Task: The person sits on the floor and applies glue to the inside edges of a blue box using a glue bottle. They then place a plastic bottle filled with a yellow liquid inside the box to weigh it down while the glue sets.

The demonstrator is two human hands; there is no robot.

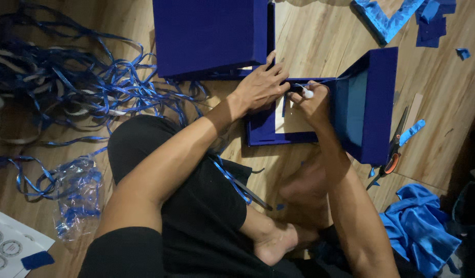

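Blue box [371,103] under left hand [260,87], right hand [312,105] beside.

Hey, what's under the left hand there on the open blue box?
The left hand lies flat on the open blue box, pressing its dark blue lining beside a bare tan panel. The right hand holds a small white thing. What is beneath the palm is hidden.
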